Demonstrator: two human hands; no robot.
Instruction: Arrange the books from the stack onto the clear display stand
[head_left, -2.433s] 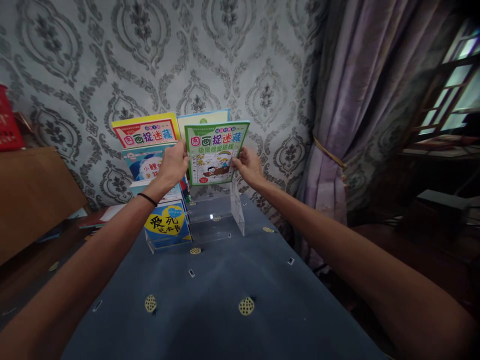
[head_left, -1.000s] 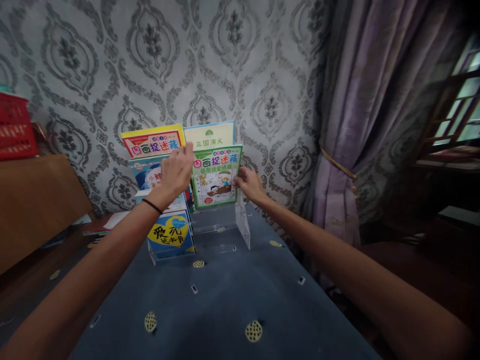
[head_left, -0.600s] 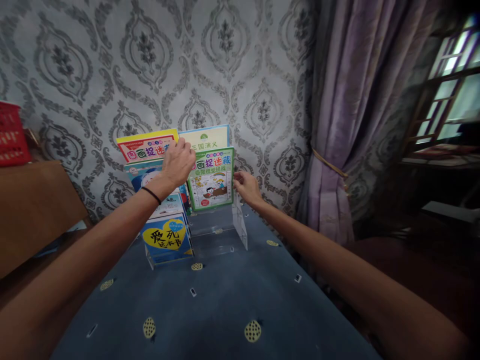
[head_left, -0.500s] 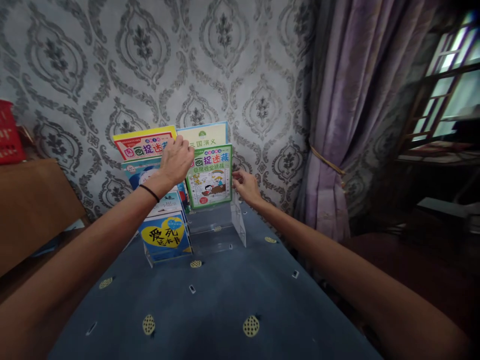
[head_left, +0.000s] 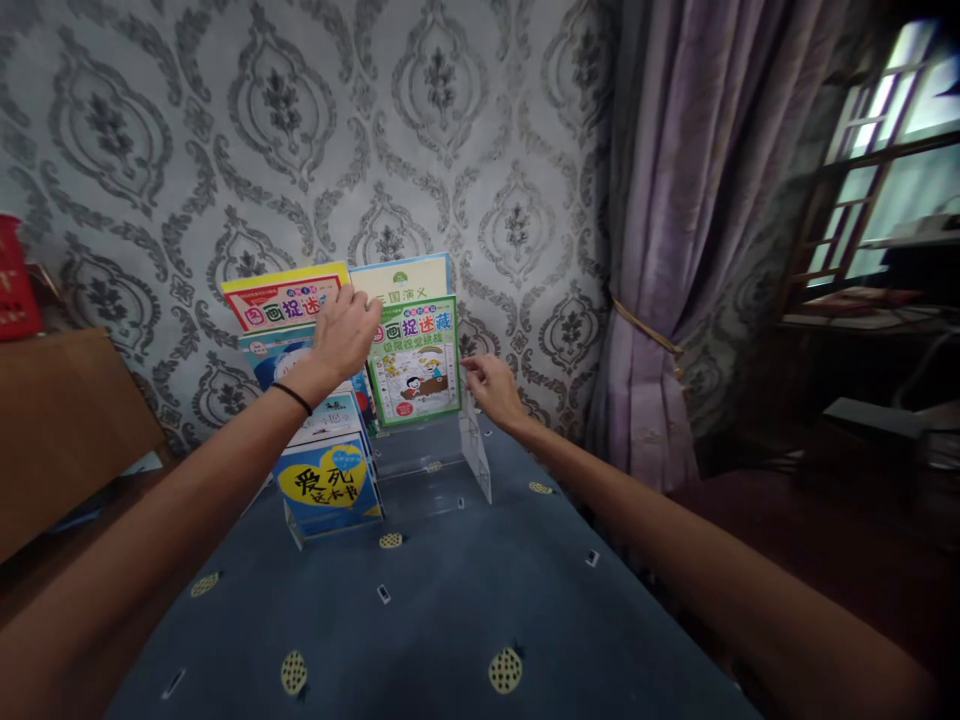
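A green-bordered picture book point(head_left: 417, 375) stands upright in the right half of a clear tiered book stand point(head_left: 475, 450). My left hand point(head_left: 345, 335) is closed at its upper left edge, with the fingertips partly hidden. At its right edge, my right hand point(head_left: 491, 385) pinches the cover side between thumb and fingers. Behind it rises a pale book with a blue edge point(head_left: 405, 277). To the left, a red and yellow book point(head_left: 277, 300), a teal book point(head_left: 264, 355), a white book point(head_left: 324, 420) and a blue book with a yellow heart point(head_left: 328, 490) stand in tiers.
Under the stand lies a dark blue tablecloth point(head_left: 420, 640) with pineapple prints. A cardboard box point(head_left: 67, 430) and a red basket point(head_left: 15, 280) are at the left. Patterned wallpaper point(head_left: 435, 120) is behind, and a tied purple curtain point(head_left: 667, 260) hangs at the right.
The view has shifted slightly, so everything sits a little lower and further left. Both hands stay at the edges of the green-bordered book, which keeps its place in the stand.
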